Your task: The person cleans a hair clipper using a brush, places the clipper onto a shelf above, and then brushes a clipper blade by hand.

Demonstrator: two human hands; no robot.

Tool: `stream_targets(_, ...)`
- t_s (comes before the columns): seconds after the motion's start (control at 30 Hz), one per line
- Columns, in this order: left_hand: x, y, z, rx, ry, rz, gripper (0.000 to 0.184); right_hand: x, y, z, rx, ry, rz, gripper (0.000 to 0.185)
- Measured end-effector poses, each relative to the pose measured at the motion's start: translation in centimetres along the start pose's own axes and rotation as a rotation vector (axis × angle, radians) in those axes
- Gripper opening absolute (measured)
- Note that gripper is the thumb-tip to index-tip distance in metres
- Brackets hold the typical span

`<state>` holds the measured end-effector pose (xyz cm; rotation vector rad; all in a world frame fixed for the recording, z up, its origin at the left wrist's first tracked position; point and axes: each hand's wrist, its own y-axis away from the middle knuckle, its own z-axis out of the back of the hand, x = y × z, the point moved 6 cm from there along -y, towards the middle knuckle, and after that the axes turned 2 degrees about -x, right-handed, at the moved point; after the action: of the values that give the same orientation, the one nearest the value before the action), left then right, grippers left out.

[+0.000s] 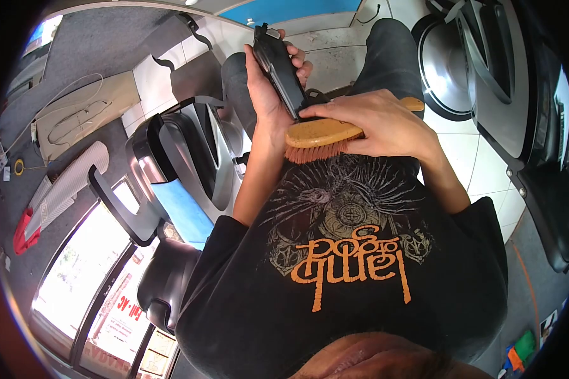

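Note:
My left hand point(269, 88) is closed around a black hair clipper point(279, 69), its fingers curled over the far side. The clipper is tilted, with its top end pointing up and away from me. My right hand point(385, 123) grips a wooden brush point(322, 132) with reddish-brown bristles facing down toward my shirt. One fingertip of that hand reaches the clipper's lower end. The tip of the brush handle shows beyond my right hand. Both hands are above my lap, in front of my black printed T-shirt point(354, 208).
A black and silver barber chair point(177, 151) with a blue cloth point(182, 211) stands on my left. Another chair point(506, 82) with a round metal base point(449, 66) is on my right. A board with cables point(82, 110) and glass doors point(101, 290) are further left.

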<state>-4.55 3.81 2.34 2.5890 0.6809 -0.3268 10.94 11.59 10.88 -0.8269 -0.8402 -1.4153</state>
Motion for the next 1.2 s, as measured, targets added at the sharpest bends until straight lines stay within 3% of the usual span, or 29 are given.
stream_targets(0.5,-0.1,0.2,-0.2,0.015,-0.048,0.005,0.068,-0.4,0.1,0.2,0.04,-0.004,-0.036,0.077)
stream_targets(0.67,0.5,0.4,-0.7,0.102,-0.027,0.105,0.082,-0.1,-0.1,2.5,-0.201,0.028,0.023,0.075)
stream_targets(0.8,1.0,0.7,-1.3,0.126,-0.193,0.077,0.084,-0.3,-0.1,3.4,-0.324,0.004,0.024,0.07)
stream_targets(0.83,1.0,0.9,-1.7,0.106,-0.251,0.064,0.084,-0.5,-0.1,3.3,-0.334,0.01,0.001,0.067)
stream_targets(0.9,1.2,2.1,-2.9,-0.138,-0.41,-0.003,0.083,-1.2,-0.1,3.4,-0.387,0.036,-0.044,0.06)
stream_targets(0.97,0.9,2.2,-2.4,-0.088,-0.612,0.023,0.082,-2.3,-0.1,4.0,-0.473,0.076,-0.091,0.053)
stream_targets(1.07,1.7,1.7,-1.3,0.051,-0.315,0.113,0.081,-5.1,0.6,5.2,-0.738,0.058,-0.35,0.046)
stream_targets(1.1,1.7,1.7,-1.3,0.066,-0.322,0.103,0.082,-5.1,0.8,5.5,-0.83,-0.024,-0.268,0.045)
stream_targets(1.2,1.6,2.0,-1.3,0.023,-0.356,0.098,0.083,-4.5,1.3,5.4,-0.831,-0.224,-0.172,0.044)
